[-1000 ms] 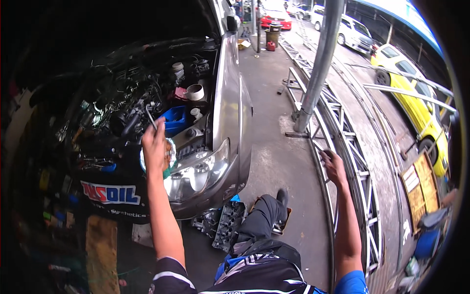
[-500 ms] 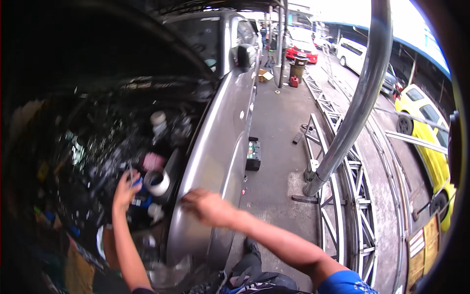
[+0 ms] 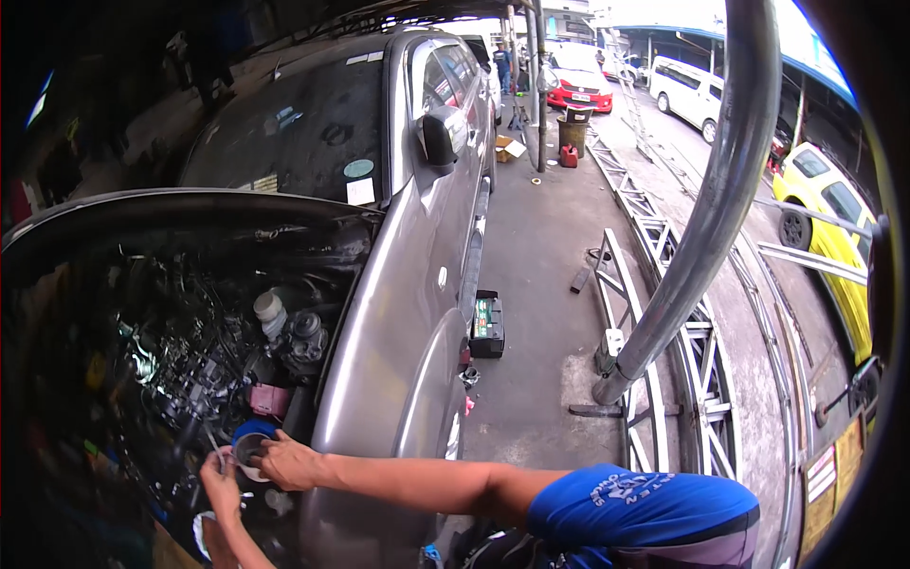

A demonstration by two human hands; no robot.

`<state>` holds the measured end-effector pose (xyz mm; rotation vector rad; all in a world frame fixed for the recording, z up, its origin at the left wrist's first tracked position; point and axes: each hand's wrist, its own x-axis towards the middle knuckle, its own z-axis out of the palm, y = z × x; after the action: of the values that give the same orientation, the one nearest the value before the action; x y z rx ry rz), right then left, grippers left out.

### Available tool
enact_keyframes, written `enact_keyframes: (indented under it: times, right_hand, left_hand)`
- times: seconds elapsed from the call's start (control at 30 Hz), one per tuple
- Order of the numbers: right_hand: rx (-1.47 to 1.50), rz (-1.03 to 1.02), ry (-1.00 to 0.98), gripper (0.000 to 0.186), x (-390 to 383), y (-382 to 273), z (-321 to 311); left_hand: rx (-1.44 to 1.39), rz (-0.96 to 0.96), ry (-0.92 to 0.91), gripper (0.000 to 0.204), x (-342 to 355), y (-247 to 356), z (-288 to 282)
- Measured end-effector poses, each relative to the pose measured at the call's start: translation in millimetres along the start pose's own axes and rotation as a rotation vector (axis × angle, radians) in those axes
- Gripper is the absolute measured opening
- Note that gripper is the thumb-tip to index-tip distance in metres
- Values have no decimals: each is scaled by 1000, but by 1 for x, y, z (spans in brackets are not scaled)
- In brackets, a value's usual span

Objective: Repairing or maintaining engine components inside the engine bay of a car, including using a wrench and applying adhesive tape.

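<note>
Both my hands are over the engine bay [image 3: 190, 379] of a grey vehicle, close together near its right side. My left hand [image 3: 221, 490] is closed, its fingertips pinched by a thin pale strip or rod [image 3: 210, 436]; what exactly it grips is too small to tell. My right hand [image 3: 289, 463] reaches across from the right, its bent fingers at the rim of a white ring-shaped roll [image 3: 250, 449]. A blue object [image 3: 254, 428] shows just behind the roll. Beyond it sits a pink block [image 3: 270, 400].
A white reservoir [image 3: 270, 309] stands deeper in the bay. The grey fender [image 3: 379, 351] borders it on the right. On the floor are a battery [image 3: 487, 324] and white steel trusses [image 3: 654, 379]. A thick metal post [image 3: 711, 218] rises at the right.
My right hand has moved left from above the fender to the roll. My left hand appears lower, next to it. The view has shifted, and more of the windshield shows.
</note>
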<state>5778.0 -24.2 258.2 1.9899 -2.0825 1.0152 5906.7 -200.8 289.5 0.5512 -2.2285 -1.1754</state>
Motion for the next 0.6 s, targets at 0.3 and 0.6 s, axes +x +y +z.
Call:
enact_keyframes:
  times: [0.3, 0.6]
  right_hand:
    - [-72, 122, 272, 25, -107, 13, -208]
    - [75, 391, 318, 22, -301, 62, -344]
  left_hand:
    - [193, 162, 294, 17, -78, 186, 19]
    - [-491, -116, -171, 28, -95, 270, 290]
